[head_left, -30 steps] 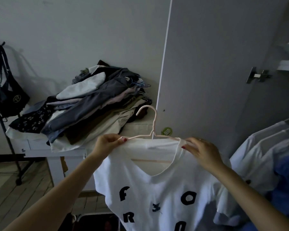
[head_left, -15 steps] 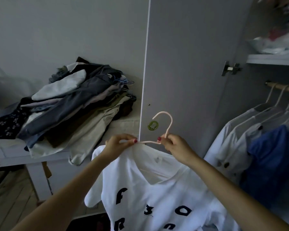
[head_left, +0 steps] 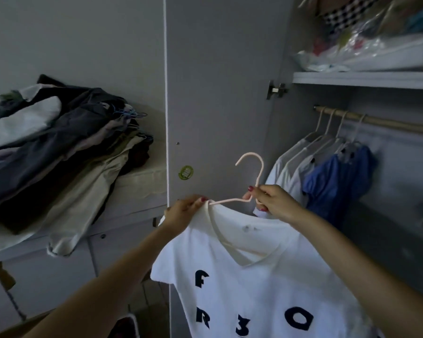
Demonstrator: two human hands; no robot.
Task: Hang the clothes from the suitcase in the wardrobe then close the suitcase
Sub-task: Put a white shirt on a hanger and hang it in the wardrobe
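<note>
A person holds a white T-shirt [head_left: 266,284] on a pale pink hanger [head_left: 250,181] before an open wardrobe [head_left: 220,81]. The right hand [head_left: 272,202] grips the hanger's neck just under the hook; the left hand [head_left: 183,213] pinches the shirt's shoulder over the hanger's arm. The shirt hangs below both hands, left of garments already on the wooden rail [head_left: 386,123].
</note>
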